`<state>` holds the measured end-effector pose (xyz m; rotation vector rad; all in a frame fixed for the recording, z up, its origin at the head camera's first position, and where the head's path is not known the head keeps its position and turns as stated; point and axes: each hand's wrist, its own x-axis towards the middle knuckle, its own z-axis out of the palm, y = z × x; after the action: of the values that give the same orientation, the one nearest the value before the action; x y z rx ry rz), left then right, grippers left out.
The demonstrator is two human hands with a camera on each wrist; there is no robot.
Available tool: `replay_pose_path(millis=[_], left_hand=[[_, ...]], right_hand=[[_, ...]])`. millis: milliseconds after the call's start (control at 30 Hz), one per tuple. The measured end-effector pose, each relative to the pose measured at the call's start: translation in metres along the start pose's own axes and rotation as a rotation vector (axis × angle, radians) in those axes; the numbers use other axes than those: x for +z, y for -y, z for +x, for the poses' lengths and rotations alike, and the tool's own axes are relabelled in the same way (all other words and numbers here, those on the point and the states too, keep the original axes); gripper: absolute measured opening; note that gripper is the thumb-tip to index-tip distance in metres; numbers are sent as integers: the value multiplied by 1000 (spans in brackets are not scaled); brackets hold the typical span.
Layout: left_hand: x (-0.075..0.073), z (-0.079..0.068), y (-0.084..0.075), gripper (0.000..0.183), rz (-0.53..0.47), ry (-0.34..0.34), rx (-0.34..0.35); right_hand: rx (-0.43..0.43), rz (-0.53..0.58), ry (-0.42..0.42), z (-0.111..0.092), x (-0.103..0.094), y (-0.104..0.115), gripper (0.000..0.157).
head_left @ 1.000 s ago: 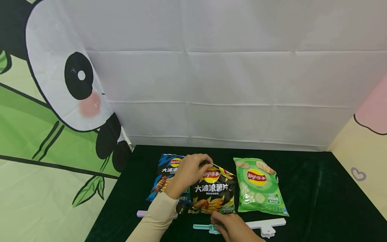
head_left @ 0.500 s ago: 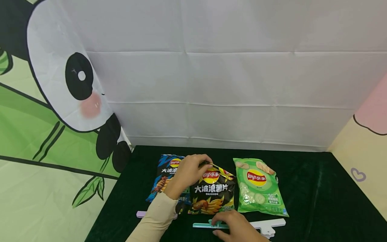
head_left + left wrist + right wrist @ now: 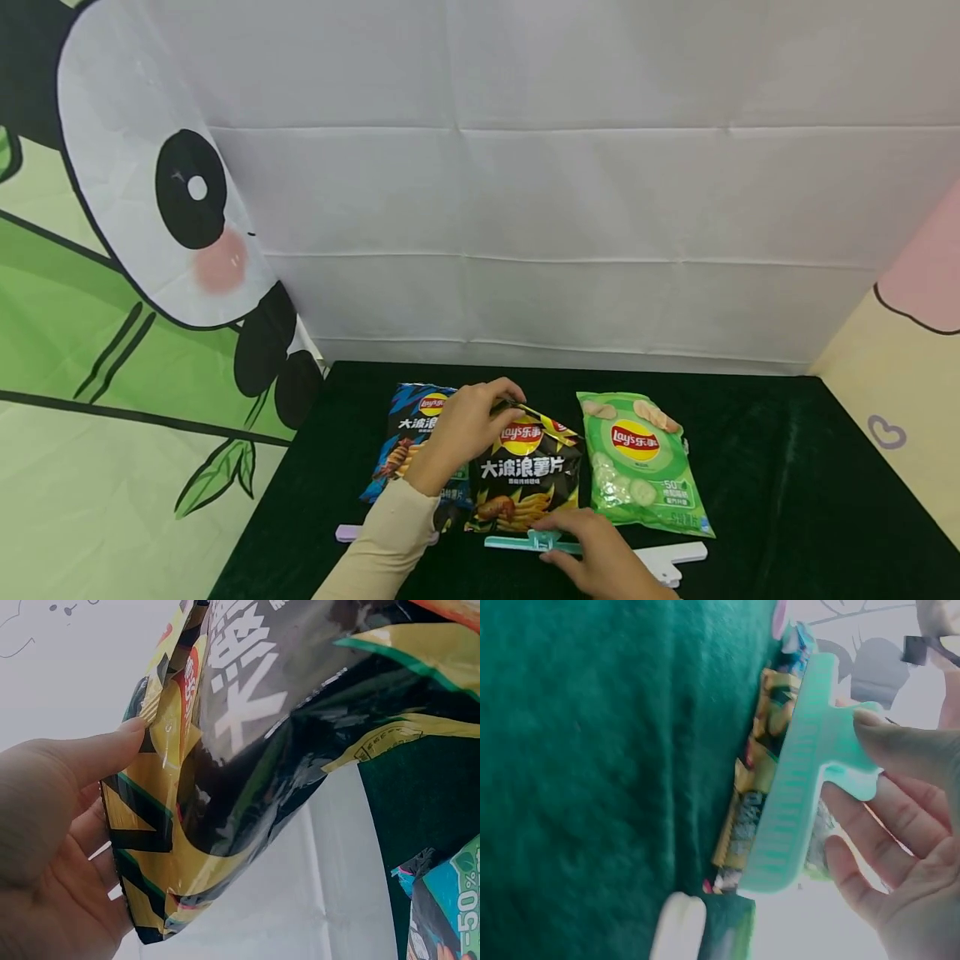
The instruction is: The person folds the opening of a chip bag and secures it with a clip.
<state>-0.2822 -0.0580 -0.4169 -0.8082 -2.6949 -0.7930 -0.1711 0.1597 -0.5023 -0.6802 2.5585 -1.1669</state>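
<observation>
i see a person's left sleeve (image 3: 377,542): plain cream, long, snug, softly creased, cuff (image 3: 417,494) ending at the wrist. left hand (image 3: 467,422) bare past it. right hand (image 3: 600,550) bare too, thumbnail (image 3: 867,717) short and rounded.

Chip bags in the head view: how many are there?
3: the blue bag at left, the black bag in the middle, held by the left hand, and the green bag at right.
</observation>
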Motion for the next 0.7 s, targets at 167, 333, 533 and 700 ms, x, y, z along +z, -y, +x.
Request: replay_pose_path(millis=[167, 333, 533, 700], left_hand=[[-1, 0, 1, 15, -43, 34, -16], [-4, 1, 3, 14, -78, 48, -15], [-4, 0, 5, 13, -112, 52, 2], [-3, -1, 6, 12, -108, 64, 11]], right_hand=[[-22, -55, -148, -6, -9, 4, 28], [-32, -96, -316, -8, -13, 10, 31], [-76, -159, -562, -6, -24, 11, 41], [-161, -216, -724, -5, -37, 14, 43]])
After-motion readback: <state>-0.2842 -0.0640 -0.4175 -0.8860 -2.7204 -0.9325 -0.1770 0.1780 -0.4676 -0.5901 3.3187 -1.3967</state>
